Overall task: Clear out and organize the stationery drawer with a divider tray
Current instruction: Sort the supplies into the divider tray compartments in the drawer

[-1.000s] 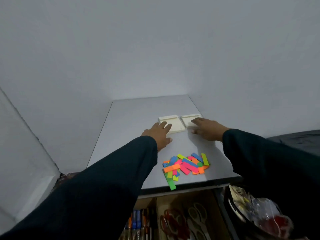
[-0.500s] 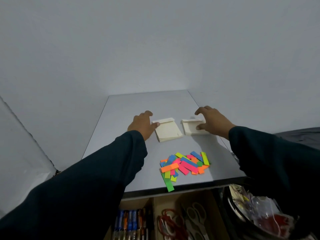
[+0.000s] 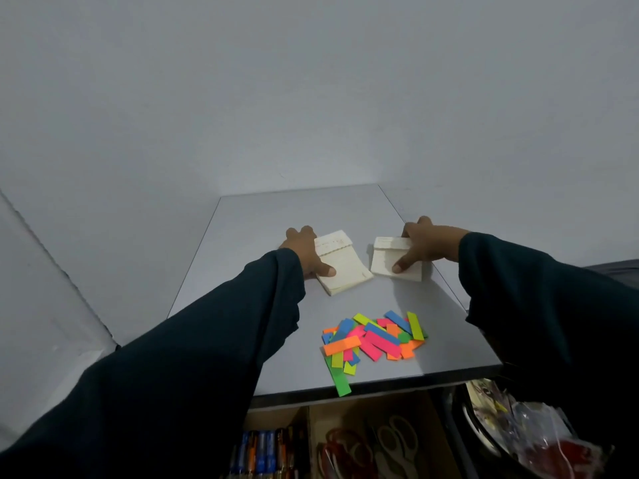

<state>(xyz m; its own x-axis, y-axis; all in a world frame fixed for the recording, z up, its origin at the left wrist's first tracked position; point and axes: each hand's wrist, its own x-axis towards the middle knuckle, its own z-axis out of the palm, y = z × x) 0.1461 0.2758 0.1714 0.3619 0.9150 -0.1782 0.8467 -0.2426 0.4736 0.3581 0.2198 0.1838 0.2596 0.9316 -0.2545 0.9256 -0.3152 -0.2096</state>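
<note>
A person's left hand [image 3: 306,252] grips the left edge of a cream notepad [image 3: 342,264] on a grey table [image 3: 269,305], thumb laid on top. The right hand [image 3: 423,245] grips a second notepad [image 3: 392,259] from its right, thumb pressing its face. Half a second ago the pads lay closer together; now they sit further apart. Nearer than both hands lies a heap of bright sticky strips [image 3: 371,342]. Below the table edge, a drawer [image 3: 345,440] holds pens [image 3: 262,451] and scissors [image 3: 383,444].
</note>
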